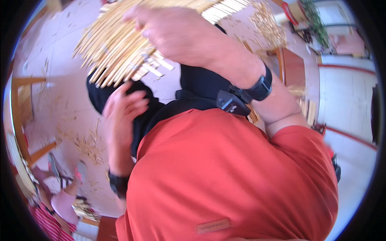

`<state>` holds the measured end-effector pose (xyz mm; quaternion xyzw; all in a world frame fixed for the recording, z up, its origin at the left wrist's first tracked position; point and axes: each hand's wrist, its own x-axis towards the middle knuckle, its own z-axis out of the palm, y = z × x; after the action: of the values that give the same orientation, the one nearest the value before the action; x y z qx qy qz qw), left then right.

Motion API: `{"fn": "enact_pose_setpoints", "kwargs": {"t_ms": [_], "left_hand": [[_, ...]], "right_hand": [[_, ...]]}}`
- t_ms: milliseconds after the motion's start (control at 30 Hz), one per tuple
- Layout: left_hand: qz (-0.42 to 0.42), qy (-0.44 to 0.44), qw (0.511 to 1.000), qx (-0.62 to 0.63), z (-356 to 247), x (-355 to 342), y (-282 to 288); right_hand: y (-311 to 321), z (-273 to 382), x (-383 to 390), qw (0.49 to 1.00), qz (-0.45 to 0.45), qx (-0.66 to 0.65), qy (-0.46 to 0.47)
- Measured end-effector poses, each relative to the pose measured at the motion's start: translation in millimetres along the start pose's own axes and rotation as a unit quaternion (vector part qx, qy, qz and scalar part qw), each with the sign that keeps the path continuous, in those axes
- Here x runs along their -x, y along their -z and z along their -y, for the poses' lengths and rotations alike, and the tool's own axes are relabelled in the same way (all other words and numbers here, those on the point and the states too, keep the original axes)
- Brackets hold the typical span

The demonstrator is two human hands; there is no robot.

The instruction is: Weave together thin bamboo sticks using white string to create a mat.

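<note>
A wide mat of pale yellow sticks, like reed or straw stalks laid side by side, spreads across the top of the head view and partly over my black-trousered knees. Over its upper middle reaches my right hand, blurred, its fingers pointing left; whether they grip a stalk I cannot make out. My left hand hovers just below the mat's near edge, somewhat smeared, with its fingers apart and nothing visible in them. White flat strips stick out at the mat's near edge, between the two hands.
Loose stalk pieces litter the tiled floor at left, with another pile at upper right. A brown wooden stool stands at right, near a potted plant. At lower left sits another person in red stripes, beside a wooden frame.
</note>
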<state>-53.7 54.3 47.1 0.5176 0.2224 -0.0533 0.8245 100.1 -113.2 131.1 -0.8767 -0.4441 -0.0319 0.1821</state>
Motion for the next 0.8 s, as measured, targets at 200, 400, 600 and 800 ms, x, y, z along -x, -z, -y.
{"fn": "enact_pose_setpoints", "kwargs": {"t_ms": [200, 400, 600, 800], "left_hand": [[-0.334, -0.058, 0.919, -0.2, 74, 21, 156], [-0.333, 0.121, 0.921, -0.16, 105, 14, 150], [-0.327, 0.137, 0.918, -0.179, 101, 14, 132], [-0.333, 0.145, 0.913, -0.188, 101, 17, 127]], "right_hand": [[-37, -127, 182, 0.798, -0.338, -0.318, -0.384], [-213, -152, 419, 0.627, -0.094, -0.347, -0.691], [-307, -97, 506, 0.806, 0.14, -0.291, -0.497], [-302, -104, 483, 0.804, 0.098, -0.343, -0.475]]}}
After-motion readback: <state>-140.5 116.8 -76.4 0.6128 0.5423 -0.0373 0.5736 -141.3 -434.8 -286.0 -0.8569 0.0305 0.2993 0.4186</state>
